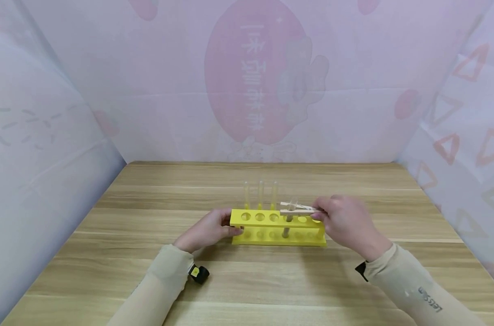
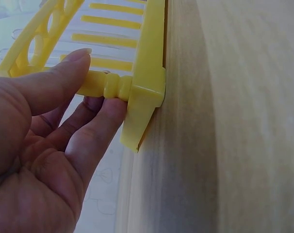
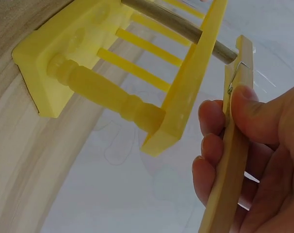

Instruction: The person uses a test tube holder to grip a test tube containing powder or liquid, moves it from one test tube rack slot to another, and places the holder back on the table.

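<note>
A yellow test tube rack (image 1: 251,223) stands on the wooden table. My left hand (image 1: 209,230) holds its left end, thumb and fingers around the end post (image 2: 96,84) in the left wrist view. One test tube (image 1: 286,232) with grey-brown contents stands in a rack hole right of the middle. Over at the rack's right end, my right hand (image 1: 348,222) grips a wooden test tube clamp (image 3: 239,141) with a wire spring. The clamp's jaws lie around the tube's upper part, just above the rack's top. Three clear test tubes (image 1: 261,192) stand along the back of the rack.
Wood-grain table (image 1: 247,290) surrounds the rack on all sides. A pale printed cloth (image 1: 161,122) rises behind the table, with similar cloth at left and right. A small black device (image 1: 199,274) sits at the left wrist.
</note>
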Tool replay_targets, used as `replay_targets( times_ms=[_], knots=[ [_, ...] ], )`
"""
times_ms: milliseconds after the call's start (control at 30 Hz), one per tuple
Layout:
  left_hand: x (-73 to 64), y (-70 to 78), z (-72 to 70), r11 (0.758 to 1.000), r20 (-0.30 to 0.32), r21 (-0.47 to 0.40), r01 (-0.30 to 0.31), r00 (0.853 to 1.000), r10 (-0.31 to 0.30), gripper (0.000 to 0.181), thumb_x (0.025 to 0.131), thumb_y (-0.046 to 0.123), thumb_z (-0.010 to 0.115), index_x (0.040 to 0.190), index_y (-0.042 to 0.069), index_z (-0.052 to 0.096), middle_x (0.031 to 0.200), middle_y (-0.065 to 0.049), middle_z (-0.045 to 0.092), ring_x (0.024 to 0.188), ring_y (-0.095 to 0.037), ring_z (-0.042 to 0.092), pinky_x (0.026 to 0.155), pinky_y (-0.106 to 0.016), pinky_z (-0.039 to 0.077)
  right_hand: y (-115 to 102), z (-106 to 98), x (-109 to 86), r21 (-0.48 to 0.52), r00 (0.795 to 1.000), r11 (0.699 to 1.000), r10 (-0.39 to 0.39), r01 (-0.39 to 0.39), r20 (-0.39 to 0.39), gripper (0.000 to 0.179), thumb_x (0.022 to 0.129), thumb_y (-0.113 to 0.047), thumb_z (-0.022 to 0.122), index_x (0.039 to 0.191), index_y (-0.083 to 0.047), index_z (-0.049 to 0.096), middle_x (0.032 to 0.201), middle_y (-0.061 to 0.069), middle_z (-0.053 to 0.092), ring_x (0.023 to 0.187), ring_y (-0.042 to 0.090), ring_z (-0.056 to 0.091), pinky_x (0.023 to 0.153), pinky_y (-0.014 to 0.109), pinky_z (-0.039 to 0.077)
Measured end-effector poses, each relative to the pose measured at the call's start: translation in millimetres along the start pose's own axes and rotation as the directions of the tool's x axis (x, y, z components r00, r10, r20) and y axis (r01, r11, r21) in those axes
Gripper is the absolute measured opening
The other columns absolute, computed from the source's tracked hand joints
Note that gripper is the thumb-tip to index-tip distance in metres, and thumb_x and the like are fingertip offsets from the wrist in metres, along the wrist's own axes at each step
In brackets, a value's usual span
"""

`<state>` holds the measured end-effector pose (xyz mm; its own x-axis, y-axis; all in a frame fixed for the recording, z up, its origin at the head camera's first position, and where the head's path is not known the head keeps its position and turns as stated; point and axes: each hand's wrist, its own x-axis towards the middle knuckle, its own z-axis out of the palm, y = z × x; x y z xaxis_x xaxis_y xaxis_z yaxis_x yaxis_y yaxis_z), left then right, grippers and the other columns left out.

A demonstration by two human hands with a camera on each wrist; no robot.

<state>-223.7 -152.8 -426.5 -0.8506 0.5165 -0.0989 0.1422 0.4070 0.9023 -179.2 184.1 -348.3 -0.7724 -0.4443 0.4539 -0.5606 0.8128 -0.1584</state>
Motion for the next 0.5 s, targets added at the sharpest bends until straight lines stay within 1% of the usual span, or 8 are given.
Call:
replay_targets(
  times_ms=[133,300,500],
  knots=[
    [0.0,0.0,0.2,1.000,0.001,0.001,0.002,1.000,-0.002,0.025,0.091,0.012,0.073,0.116,0.011,0.066,0.111,-0.003,0.070,0.095,-0.018,0.063,0.080,-0.033,0.052,-1.7,2.0,-0.3,-0.003,1.000,1.000,0.017,-0.017,0.022,0.012,0.081,-0.014,0.082,0.079,-0.017,0.071,0.069,-0.007,0.063,0.057,0.008,0.051,0.048,0.031,0.041],
    [0.2,-0.3,0.4,1.000,0.003,-0.005,0.003,1.000,-0.003,0.025,0.092,0.011,0.072,0.116,0.011,0.066,0.112,-0.003,0.070,0.096,-0.018,0.063,0.081,-0.033,0.052,-3.5,3.1,-0.2,-0.016,0.999,0.999,0.030,-0.029,0.035,0.012,0.082,-0.015,0.081,0.079,-0.018,0.071,0.069,-0.007,0.063,0.059,0.011,0.053,0.049,0.035,0.043],
    [-0.1,-0.1,-0.1,1.000,0.004,-0.008,-0.002,1.000,0.002,0.026,0.091,0.014,0.073,0.116,0.011,0.067,0.111,-0.003,0.070,0.096,-0.018,0.063,0.081,-0.034,0.052,-5.5,2.4,1.1,-0.020,0.997,0.999,0.042,-0.041,0.061,0.009,0.083,-0.015,0.080,0.080,-0.019,0.072,0.069,-0.009,0.063,0.056,0.010,0.048,0.047,0.034,0.041]
  ],
)
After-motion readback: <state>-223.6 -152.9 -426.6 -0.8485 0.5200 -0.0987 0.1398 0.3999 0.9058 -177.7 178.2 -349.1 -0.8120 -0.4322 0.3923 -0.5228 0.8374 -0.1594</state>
